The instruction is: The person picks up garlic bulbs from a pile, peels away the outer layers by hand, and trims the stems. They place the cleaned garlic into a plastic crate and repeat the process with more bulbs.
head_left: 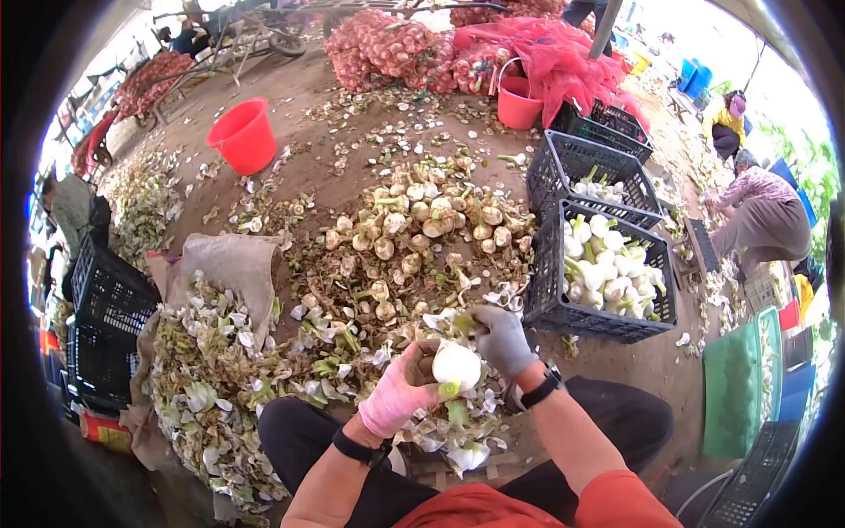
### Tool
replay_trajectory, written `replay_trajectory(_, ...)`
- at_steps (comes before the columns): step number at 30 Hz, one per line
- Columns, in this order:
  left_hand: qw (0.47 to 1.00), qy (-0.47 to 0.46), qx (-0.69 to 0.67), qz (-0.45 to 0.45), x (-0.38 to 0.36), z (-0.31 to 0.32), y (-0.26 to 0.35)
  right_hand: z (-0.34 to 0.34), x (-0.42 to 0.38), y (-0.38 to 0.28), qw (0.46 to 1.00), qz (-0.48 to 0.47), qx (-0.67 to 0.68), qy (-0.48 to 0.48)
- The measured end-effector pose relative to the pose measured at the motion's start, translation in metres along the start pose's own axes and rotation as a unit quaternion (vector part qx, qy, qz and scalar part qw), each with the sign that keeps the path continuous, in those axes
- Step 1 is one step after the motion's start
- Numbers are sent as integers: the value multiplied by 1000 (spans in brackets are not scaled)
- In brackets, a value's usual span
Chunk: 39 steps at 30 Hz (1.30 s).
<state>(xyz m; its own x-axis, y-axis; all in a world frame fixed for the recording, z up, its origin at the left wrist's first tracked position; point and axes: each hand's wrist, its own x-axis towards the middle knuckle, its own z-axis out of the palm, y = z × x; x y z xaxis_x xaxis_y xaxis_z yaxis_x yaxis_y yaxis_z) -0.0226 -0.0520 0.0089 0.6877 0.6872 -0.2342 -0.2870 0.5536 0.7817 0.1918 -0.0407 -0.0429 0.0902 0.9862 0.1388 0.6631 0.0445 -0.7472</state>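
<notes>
A red bucket (241,136) stands left of bulging mesh sacks (392,51).

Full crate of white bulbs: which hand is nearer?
Right. The right hand is just left of the crate, near its front corner; the left hand is farther left, holding a white bulb.

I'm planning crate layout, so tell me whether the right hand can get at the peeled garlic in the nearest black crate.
Probably yes: the grey-gloved right hand is close to the black crate, whose top is open; it need only clear the rim to reach the peeled garlic bulbs.
</notes>
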Motion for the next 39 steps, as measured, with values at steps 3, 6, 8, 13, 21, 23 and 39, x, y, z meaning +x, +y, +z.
replay_trajectory(3,997,-32,-29,62,2,-6,-5,-26,-17,-5,998,-53,25,-27)
replay_trajectory(6,996,-7,86,22,2,5,8,-46,-26,-18,969,38,244,-31)
replay_trajectory(8,992,-17,127,23,5,6,8,-65,-29,-51,884,141,428,-125)
replay_trajectory(13,1000,16,21,11,5,9,8,-57,-21,-59,895,118,409,-131)
replay_trajectory(21,981,11,-194,-28,6,4,-1,-29,-29,-62,965,11,260,-2)
replay_trajectory(23,985,-19,-169,-15,8,0,-7,-27,-23,-59,983,-17,184,6)
replay_trajectory(39,989,24,-141,41,13,2,-13,-53,-44,-70,963,89,253,-34)
